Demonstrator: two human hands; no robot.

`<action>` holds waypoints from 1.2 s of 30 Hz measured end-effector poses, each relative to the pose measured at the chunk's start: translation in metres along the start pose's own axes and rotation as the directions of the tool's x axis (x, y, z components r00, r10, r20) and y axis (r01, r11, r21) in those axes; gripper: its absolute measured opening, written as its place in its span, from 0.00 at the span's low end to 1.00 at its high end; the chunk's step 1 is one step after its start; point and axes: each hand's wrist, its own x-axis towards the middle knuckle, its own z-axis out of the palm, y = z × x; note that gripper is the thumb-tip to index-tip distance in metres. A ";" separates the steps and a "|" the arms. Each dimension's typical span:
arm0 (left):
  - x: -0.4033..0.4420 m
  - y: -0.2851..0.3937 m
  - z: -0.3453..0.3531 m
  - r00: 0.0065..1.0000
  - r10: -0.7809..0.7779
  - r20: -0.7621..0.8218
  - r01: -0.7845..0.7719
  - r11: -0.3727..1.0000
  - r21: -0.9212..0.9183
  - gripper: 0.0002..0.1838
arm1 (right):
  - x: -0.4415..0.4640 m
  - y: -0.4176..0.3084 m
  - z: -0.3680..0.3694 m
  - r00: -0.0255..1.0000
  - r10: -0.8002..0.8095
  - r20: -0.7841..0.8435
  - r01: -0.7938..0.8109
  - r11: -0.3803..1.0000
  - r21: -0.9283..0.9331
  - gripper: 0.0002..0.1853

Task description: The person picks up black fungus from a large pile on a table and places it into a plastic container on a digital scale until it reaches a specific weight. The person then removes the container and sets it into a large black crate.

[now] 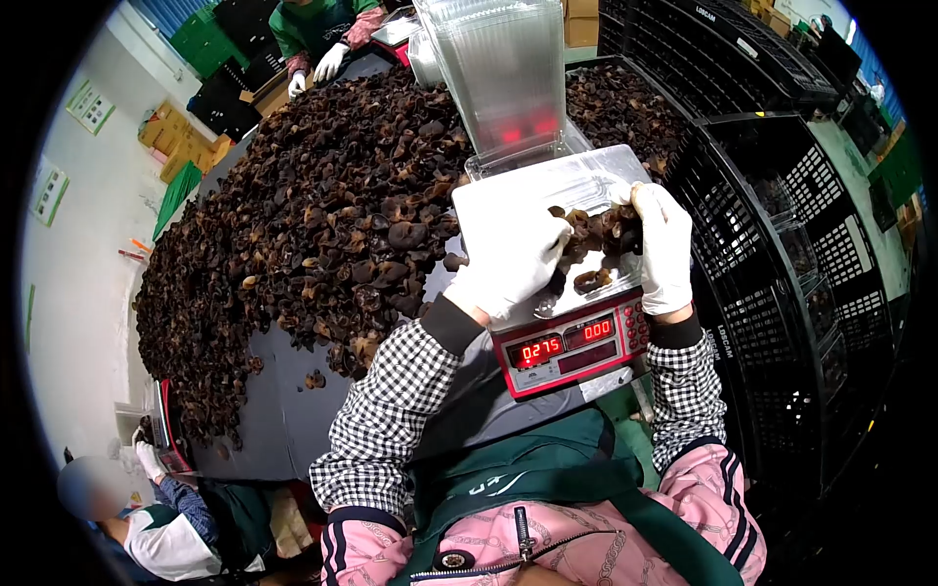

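A digital scale (567, 359) with a red front stands before me, its lit display reading 0.275 and 0.00. On its pale weighing plate (489, 210) lies a small heap of dark wood ear mushrooms (594, 234), with shiny clear plastic (611, 276) around and under them, apparently a tray. My left hand (523, 262), in a white glove, has its fingers curled in at the heap's left side, against the mushrooms. At the right side, my gloved right hand (664, 244) is closed at the edge of the clear plastic; its fingertips are partly hidden.
A broad pile of wood ear mushrooms (322, 215) covers much of the grey table (308, 410). Stacked clear plastic trays (498, 78) rise behind the scale. Black crates (752, 264) stand close on the right. Co-workers' gloved hands (330, 62) show at the far and left edges.
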 end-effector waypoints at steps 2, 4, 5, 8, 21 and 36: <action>-0.005 -0.003 -0.002 0.997 0.007 -0.071 -0.012 0.998 -0.066 0.09 | 0.001 -0.001 0.003 0.999 -0.046 -0.001 0.046 0.999 0.007 0.12; -0.009 -0.006 -0.003 0.994 0.004 -0.108 -0.016 0.994 -0.111 0.10 | 0.003 0.001 0.006 0.994 -0.111 -0.014 0.110 0.994 -0.017 0.12; -0.010 -0.007 -0.005 0.994 0.000 -0.108 -0.013 0.992 -0.122 0.11 | 0.006 0.006 0.008 0.988 -0.153 -0.027 0.152 0.987 -0.044 0.12; -0.013 -0.001 -0.024 0.986 -0.164 -0.009 0.158 0.961 -0.225 0.13 | 0.003 -0.001 0.013 0.972 -0.235 0.003 0.231 0.952 -0.203 0.11; -0.305 0.044 -0.109 0.560 -0.763 0.323 0.725 0.264 -0.636 0.08 | -0.049 -0.033 0.016 0.971 -0.240 0.013 0.240 0.962 -0.132 0.18; -0.554 0.024 -0.057 0.114 -0.984 0.140 0.940 0.152 0.305 0.20 | -0.186 0.071 0.180 0.662 -0.298 0.688 0.602 0.757 -0.252 0.24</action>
